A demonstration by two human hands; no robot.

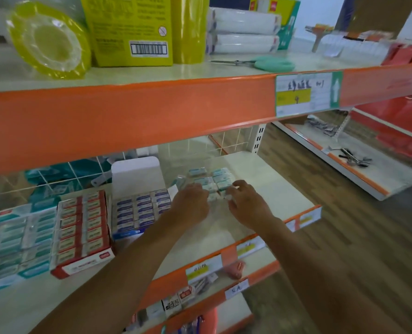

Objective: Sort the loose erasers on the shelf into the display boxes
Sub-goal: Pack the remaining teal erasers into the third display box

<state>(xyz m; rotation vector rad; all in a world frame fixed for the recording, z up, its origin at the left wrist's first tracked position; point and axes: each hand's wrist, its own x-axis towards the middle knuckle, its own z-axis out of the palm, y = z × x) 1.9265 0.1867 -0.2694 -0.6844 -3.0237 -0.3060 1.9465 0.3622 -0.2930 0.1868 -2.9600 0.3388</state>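
Several loose teal-and-white erasers [209, 178] lie in a cluster on the cream middle shelf [260, 179]. My left hand [191, 201] and my right hand [244, 202] reach in side by side, fingers curled on the nearest erasers of the cluster. Left of the hands stand three display boxes: a blue box [141, 207] with its white lid flap raised, a red box [83, 231], and a teal box [19, 239], each filled with rows of erasers. Whether either hand has lifted an eraser is hidden by the fingers.
The orange edge of the upper shelf [127, 116] overhangs close above the hands. That shelf carries yellow tape rolls [49, 39], yellow boxes and green scissors [270, 62]. Lower shelves with small stationery lie below. A wooden floor and another shelf unit [359, 165] are to the right.
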